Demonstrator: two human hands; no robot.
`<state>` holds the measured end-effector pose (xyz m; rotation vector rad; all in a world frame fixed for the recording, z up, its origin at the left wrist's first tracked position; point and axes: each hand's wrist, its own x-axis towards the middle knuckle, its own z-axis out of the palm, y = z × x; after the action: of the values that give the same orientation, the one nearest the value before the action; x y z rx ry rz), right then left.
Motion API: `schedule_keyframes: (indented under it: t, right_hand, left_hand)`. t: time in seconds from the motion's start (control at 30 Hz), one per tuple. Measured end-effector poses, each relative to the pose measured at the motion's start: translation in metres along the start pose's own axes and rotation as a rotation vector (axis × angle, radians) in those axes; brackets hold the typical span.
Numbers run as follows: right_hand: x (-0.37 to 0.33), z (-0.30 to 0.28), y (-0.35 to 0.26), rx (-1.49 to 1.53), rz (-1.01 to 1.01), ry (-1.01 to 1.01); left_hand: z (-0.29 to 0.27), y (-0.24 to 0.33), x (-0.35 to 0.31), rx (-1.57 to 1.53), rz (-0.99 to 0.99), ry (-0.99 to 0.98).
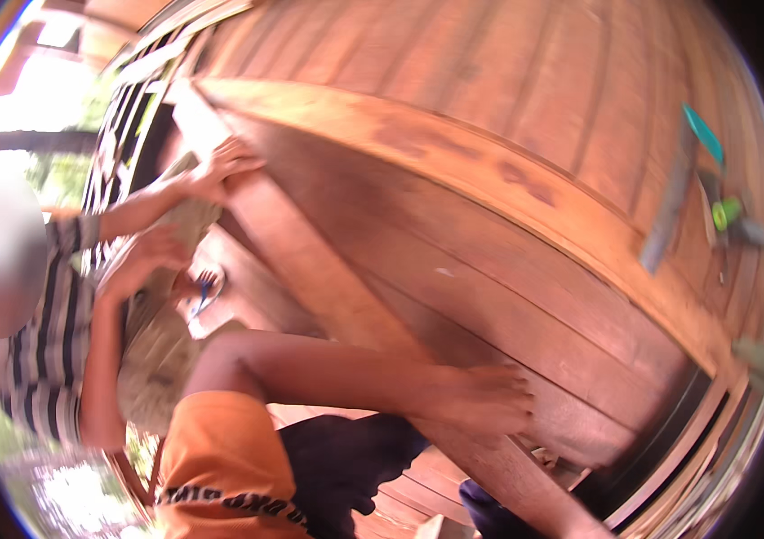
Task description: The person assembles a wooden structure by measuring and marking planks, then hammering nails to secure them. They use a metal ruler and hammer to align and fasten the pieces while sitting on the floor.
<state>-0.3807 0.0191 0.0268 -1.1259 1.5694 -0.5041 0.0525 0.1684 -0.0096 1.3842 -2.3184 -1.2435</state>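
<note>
My left arm comes from an orange sleeve (229, 431) at the lower left and bends sharply at the elbow. My left hand (481, 400) lies across a long wooden plank (301, 247), its fingers bent over the right side. The plank slants from the upper left to the lower edge. At its far end, a co-worker's hand (231, 166) grips it. The co-worker's other hand (144, 256) is near their knee, off the plank. My right hand does not show.
A co-worker in a striped shirt (49, 350) crouches at left. A light timber beam (454, 153) borders the reddish boards (508, 287). At far right lie a grey flat strip (670, 211), a teal object (704, 135) and a bright green item (725, 213). Dark blue cloth (337, 472) shows below.
</note>
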Motion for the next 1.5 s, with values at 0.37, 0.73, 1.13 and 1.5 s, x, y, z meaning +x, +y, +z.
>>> schedule_keyframes:
  t: [0.37,0.73,1.13,1.5]
  right_hand:
    - [-0.072,-0.019,0.021,0.656,0.107,-0.245]
    - [0.040,0.058,-0.042,0.935,-0.185,-0.227]
    - [0.128,0.125,-0.072,0.849,-0.087,-0.312]
    - [0.143,0.150,-0.089,0.794,-0.034,-0.525]
  left_hand:
    - [-0.092,-0.013,-0.048,-0.123,-0.259,-0.415]
    - [-0.178,-0.104,-0.157,-0.193,-0.499,-0.055]
    - [-0.179,-0.095,-0.150,0.160,-0.772,0.332]
    - [-0.170,-0.043,-0.121,0.343,-0.832,0.411]
